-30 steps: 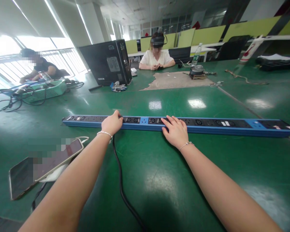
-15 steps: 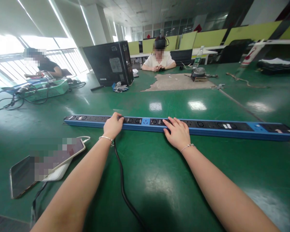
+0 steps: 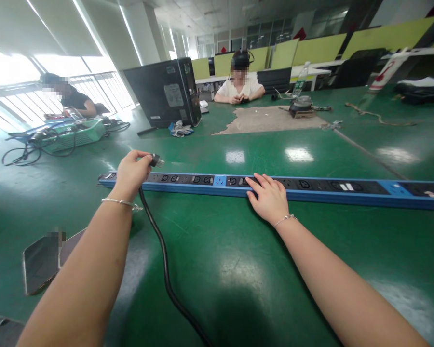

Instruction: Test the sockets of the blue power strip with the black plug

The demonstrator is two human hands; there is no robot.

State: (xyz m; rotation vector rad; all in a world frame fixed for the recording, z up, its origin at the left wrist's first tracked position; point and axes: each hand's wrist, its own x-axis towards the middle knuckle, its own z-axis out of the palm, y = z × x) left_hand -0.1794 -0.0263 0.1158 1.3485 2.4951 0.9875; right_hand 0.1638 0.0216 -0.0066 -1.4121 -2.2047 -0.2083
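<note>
A long blue power strip (image 3: 181,187) with a black socket face lies across the green table. Above its left part, my left hand (image 3: 134,168) is closed round a black plug (image 3: 155,160), whose metal prongs point right, clear of the sockets. From under that hand the plug's black cord (image 3: 165,260) runs down to the bottom edge. My right hand (image 3: 269,195) rests on the strip right of its blue middle socket, fingers spread and lying over the top. Part of the strip's left portion is hidden behind my left hand.
Two phones, one a dark phone (image 3: 39,265), lie at the lower left, partly behind my left forearm. Farther back stand a green basket (image 3: 74,137) of cables and a black computer case (image 3: 166,94). A glove (image 3: 181,128) lies by the case. Two people sit beyond.
My left hand has lifted off the strip and moved left, with the plug now showing in its fingers. The cord has shifted left with it. My right hand stays on the strip.
</note>
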